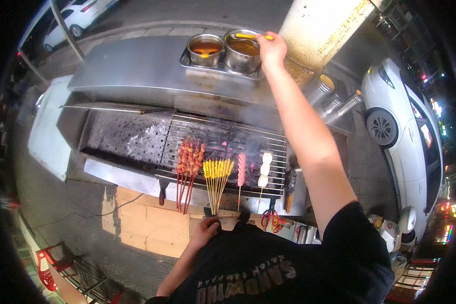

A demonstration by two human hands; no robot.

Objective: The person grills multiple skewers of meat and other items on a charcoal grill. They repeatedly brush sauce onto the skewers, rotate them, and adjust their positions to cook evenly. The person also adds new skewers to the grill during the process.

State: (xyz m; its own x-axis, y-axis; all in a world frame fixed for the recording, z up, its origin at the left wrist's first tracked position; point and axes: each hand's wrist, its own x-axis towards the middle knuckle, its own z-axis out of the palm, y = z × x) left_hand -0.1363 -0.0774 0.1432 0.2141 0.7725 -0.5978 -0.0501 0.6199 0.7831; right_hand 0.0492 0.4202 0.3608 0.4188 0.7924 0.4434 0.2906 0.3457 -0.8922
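My right hand [272,49] reaches far out to the right-hand metal pot [242,62], closed around a yellow-handled utensil [245,36] lying across its mouth; the head is too unclear to name. Brown sauce shows inside that pot. Low in front of my body, my left hand [205,231] is closed near the skewers' lower ends; what it may hold is hidden. On the grill grate [281,147] lie dark red meat skewers [190,157], a fan of thin yellow-topped skewers [218,169], one pink skewer [241,169] and one with white pieces [264,169].
A second pot [205,48] of reddish sauce shares the metal tray [187,65]. Metal canisters [321,88] stand right of the grill beside a pale column [321,30]. Red-handled scissors [270,219] and a wooden-handled brush [289,197] hang at the front edge. Smoke rises from the grate.
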